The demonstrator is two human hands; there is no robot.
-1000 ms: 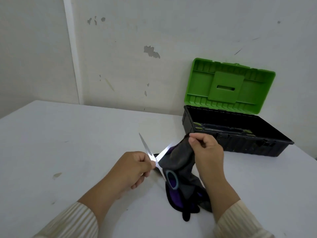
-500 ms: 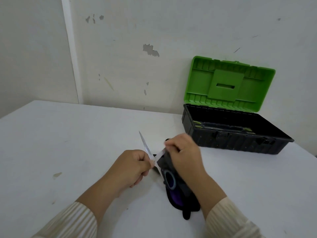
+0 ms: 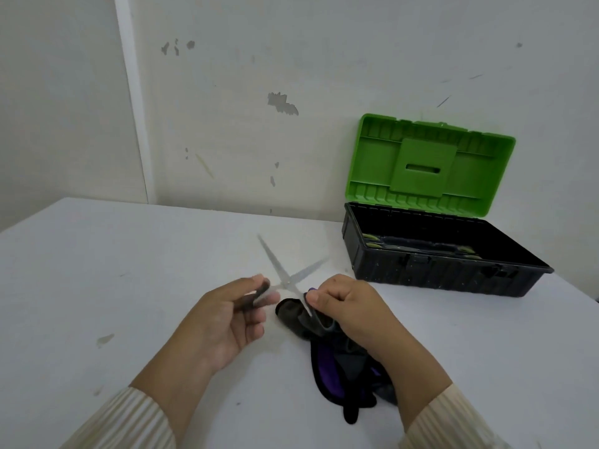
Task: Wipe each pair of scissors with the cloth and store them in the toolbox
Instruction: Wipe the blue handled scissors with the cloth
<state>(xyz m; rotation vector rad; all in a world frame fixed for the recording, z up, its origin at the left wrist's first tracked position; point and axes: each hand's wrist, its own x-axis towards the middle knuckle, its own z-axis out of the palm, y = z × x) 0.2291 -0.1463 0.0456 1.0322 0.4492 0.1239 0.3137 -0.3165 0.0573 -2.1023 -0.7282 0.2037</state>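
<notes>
A pair of scissors [image 3: 285, 277] is held just above the white table, its blurred blades spread in an X and pointing away from me. My left hand [image 3: 227, 322] pinches one dark handle between thumb and fingers. My right hand [image 3: 346, 306] is curled, with thumb and forefinger pinching the other handle against the dark grey cloth [image 3: 291, 314]. The cloth bunches under that hand and trails toward me with purple and black parts. The toolbox [image 3: 447, 277] stands open at the back right, a short way beyond the blade tips.
The toolbox's green lid [image 3: 431, 163] leans upright against the wall. Dark tools with yellow-green ends [image 3: 372, 238] lie inside the black base. The white table [image 3: 113, 270] meets the wall behind, and its right edge runs close past the toolbox.
My right hand has slid down from the blade to the handle, so both blades are now bare. My left hand has moved from the pivot to the other handle.
</notes>
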